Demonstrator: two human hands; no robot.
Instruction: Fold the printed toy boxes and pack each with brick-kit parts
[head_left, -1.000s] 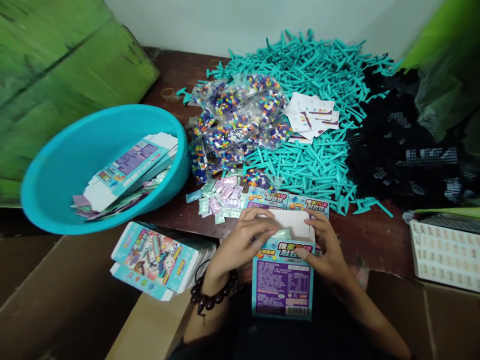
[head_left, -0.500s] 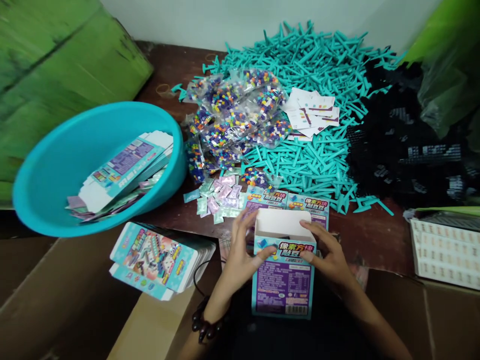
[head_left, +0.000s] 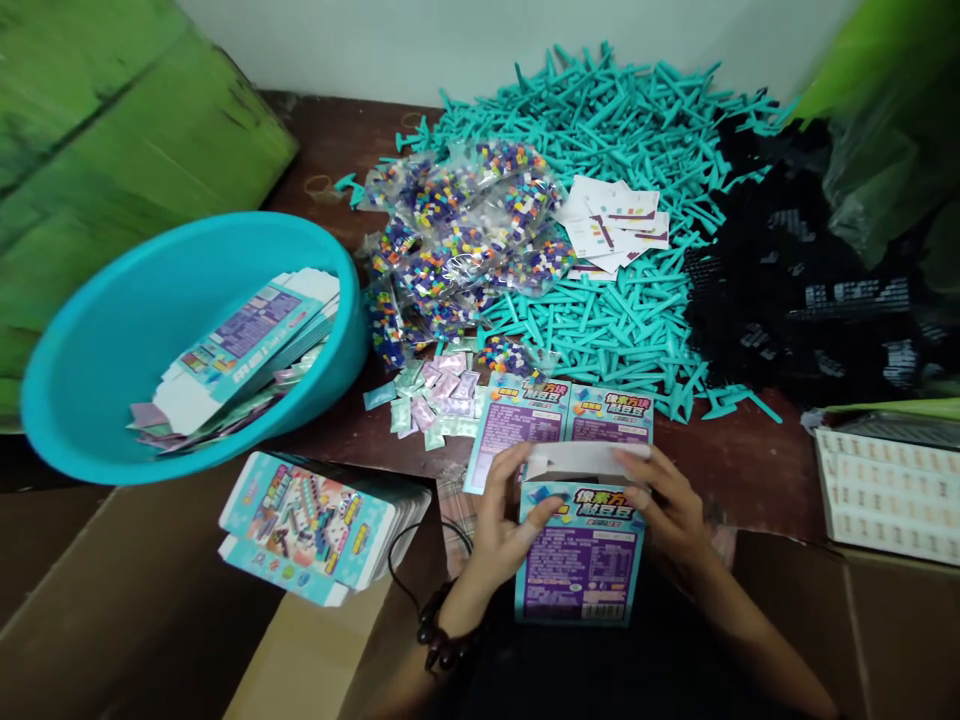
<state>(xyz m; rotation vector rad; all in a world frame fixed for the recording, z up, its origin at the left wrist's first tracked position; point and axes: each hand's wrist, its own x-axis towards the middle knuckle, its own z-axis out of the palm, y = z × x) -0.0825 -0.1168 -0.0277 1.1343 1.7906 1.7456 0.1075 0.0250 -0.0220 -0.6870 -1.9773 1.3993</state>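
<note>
Between my hands stands a purple and teal printed box [head_left: 577, 570], its back panel with a barcode facing me. My left hand [head_left: 514, 520] grips its left side, thumb on the front panel. On the opposite side my right hand [head_left: 667, 505] holds the upper right corner, fingers on the white top flap [head_left: 585, 458]. That flap is folded partly over the opening, and the inside is mostly hidden. Two similar boxes [head_left: 517, 425] lie side by side on the table just beyond.
A teal basin [head_left: 75, 400] with flat cartons is at left, a carton stack [head_left: 300, 520] below it. Behind are small sachets [head_left: 431, 400], bags of coloured bits [head_left: 457, 260], teal plastic hammers [head_left: 615, 120], paper leaflets [head_left: 611, 225], black pieces [head_left: 795, 260] and a white printed sheet [head_left: 892, 490].
The box has shifted slightly right with both hands. Its white top flap, upright before, is now tilted down toward me over the opening.
</note>
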